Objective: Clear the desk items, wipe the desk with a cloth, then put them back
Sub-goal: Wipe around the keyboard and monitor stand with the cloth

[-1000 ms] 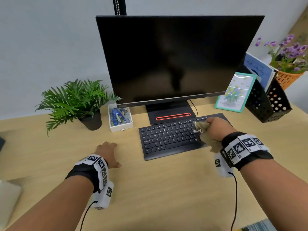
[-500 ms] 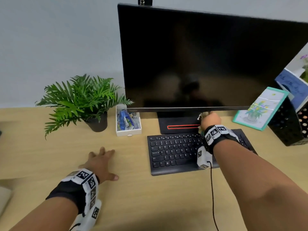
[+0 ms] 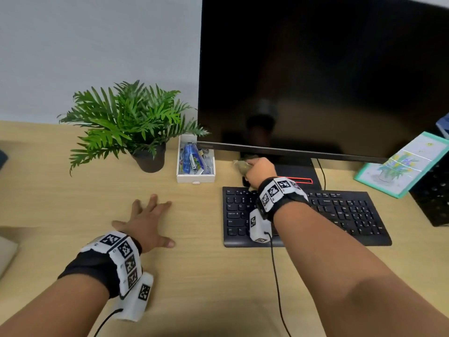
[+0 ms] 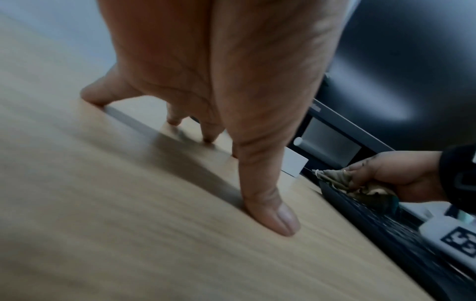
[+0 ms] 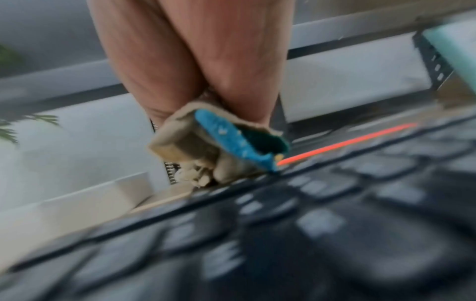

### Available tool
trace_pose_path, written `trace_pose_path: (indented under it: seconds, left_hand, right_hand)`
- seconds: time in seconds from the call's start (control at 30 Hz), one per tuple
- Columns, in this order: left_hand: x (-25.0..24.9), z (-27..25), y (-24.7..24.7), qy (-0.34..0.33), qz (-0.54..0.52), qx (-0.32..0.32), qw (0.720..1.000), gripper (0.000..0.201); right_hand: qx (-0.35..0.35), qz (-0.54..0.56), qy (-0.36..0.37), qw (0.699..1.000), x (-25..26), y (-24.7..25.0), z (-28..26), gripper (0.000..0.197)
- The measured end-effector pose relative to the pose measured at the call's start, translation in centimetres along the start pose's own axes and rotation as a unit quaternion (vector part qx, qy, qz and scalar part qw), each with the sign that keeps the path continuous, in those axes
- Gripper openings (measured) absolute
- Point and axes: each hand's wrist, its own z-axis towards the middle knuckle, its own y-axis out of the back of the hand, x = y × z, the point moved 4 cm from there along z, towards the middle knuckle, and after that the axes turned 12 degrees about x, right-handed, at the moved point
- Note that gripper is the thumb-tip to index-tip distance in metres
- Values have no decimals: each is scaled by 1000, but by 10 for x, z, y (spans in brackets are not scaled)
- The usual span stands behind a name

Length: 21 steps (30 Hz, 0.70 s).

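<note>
My right hand (image 3: pixel 258 171) grips the cloth (image 5: pixel 219 146) under the monitor (image 3: pixel 323 74); left hand (image 3: pixel 145 222) flat on the desk (image 3: pixel 206 288). Wipe slowly, keep clear of the stand.

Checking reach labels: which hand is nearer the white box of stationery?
Right. The right hand, gripping the cloth, is just right of the white box. The left hand rests flat on the desk, farther front-left.

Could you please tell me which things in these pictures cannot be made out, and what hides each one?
- Head view: the right hand covers most of the cloth; its contact with the desk is unclear.
- Right wrist view: keyboard legends lost to motion blur.
- Head view: contents of the white box too small to identify.
- Head view: black organizer cut off by the right edge.
</note>
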Motion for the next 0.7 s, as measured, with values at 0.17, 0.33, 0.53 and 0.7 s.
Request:
trace_pose_path:
  seconds: [0.17,0.33,0.53,0.7]
  left_hand:
    - [12,-1,-14,-18,37,5,999,92]
    - [12,3,-17,-20,45,28,998,92]
    - [13,3,-16,-14,52,57,997,93]
    - [9,1,-12,-12,47,73,996,94]
  right_hand:
    - [-107,86,23,990,-18,25,-1,33]
    - [-211,-54,-98,971,-58,85,0,30]
    - [-43,-271,-159,948,-67,107,27,38]
    - [40,-246,-170,953,-73,112,41,30]
